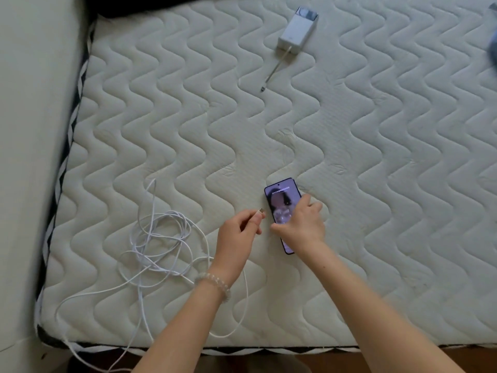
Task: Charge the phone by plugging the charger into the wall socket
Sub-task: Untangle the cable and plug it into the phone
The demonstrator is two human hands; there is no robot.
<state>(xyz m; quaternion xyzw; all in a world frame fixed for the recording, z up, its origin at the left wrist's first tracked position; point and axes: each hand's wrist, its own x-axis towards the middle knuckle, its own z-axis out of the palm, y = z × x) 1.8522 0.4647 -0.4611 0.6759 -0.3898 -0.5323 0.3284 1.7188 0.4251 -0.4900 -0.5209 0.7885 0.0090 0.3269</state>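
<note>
White cable (161, 249) tangled | left fingers (256, 220) pinch plug (261, 210) | right fingers (309, 204) grip lit phone (279, 196)

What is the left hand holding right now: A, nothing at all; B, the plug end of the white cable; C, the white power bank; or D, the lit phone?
B: the left hand pinches the connector end of the white cable, its metal tip poking out beside the phone, which the right hand steadies on the mattress.
</note>
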